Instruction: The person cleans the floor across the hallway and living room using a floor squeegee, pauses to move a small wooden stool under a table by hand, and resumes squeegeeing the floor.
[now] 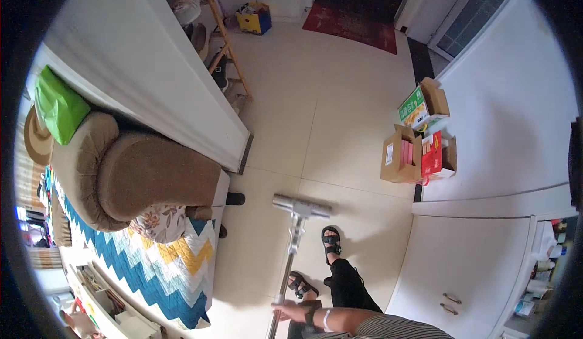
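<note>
A silver floor tool with a wide flat head [302,206] rests on the cream tiled floor [316,96], its pole [290,254] running down toward me. My right hand [286,307] is closed around the lower part of the pole, with a band on the wrist. My left hand is out of view. My two feet in black sandals [331,242] stand just right of the pole, behind the head.
A brown armchair [139,178] and a bed with a blue zigzag quilt [164,266] lie left. Open cardboard boxes [404,154] sit against the white wall at right. A white cabinet [467,266] is at lower right, a wooden shoe rack [218,41] and red mat [355,26] farther off.
</note>
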